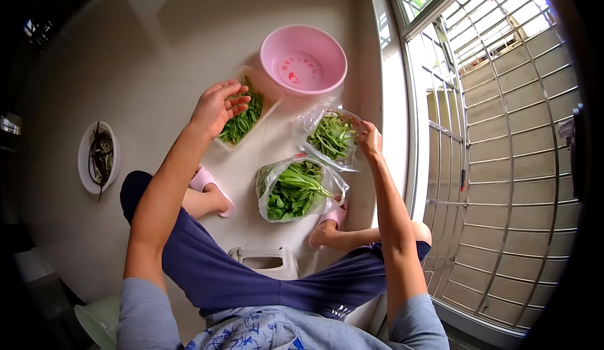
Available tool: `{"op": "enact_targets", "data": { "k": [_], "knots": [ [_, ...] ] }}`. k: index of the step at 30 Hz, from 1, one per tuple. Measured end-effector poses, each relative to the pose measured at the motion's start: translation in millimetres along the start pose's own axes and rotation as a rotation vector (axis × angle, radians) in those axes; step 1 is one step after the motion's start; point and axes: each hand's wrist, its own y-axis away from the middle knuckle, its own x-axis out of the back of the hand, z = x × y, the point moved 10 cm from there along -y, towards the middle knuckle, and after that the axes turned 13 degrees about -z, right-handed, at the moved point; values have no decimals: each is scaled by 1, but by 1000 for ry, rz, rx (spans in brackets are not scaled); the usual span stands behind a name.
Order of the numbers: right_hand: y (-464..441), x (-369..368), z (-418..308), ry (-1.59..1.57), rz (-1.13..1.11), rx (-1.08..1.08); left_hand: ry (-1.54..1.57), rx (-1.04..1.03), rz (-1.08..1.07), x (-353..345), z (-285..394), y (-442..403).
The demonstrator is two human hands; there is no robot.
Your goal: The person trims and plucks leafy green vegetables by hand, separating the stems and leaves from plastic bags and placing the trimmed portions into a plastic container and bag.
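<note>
My left hand (220, 106) hovers over the near side of a rectangular container (275, 106) of leafy greens (241, 122). Its fingers are loosely bent and apart, with nothing visible in them. At the right, my right hand (370, 138) has its fingers closed at the rim of a clear plastic bag (304, 125). Inside that bag lie cut green stems (331, 135). Just below it, a second plastic bag (263, 183) stands open, full of long-stemmed leafy greens (296, 189).
A pink basin (304, 30) stands beyond the container. On the floor at left is a white basket (84, 155) with dark, long, thin pods or stems (100, 155). A grey plastic stool (286, 265) shows between my legs. A wall ledge and barred window (497, 161) line the right.
</note>
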Motion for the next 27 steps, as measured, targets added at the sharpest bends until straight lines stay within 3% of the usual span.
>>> {"op": "enact_targets", "data": {
  "k": [1, 3, 6, 7, 8, 10, 15, 21, 25, 27],
  "knots": [
    [4, 0, 1, 3, -6, -6, -15, 13, -36, -6, -1, 0],
    [14, -24, 17, 185, -260, -250, -27, 26, -72, -17, -1, 1],
    [54, -86, 8, 258, -564, -152, -73, 22, -106, -28, 1, 8],
    [79, -122, 6, 352, -787, -81, -63, 31, -119, -31, -1, 9],
    [100, -133, 4, 182, -814, -73, -53, 40, -131, -32, -2, 10],
    [135, -154, 22, 375, -906, -190, -53, 44, -139, -34, -3, 10],
    [153, -150, 35, 420, -855, -375, -70, 60, -175, -38, -4, 10],
    [148, -129, 42, 237, -704, -376, -91, 100, -219, -44, -12, 10],
    [163, -149, 47, 352, -814, -316, -86, 126, -229, -45, -20, 11],
    [167, -153, 50, 305, -716, -331, -95, 132, -227, -45, -21, 14]
  ]
}}
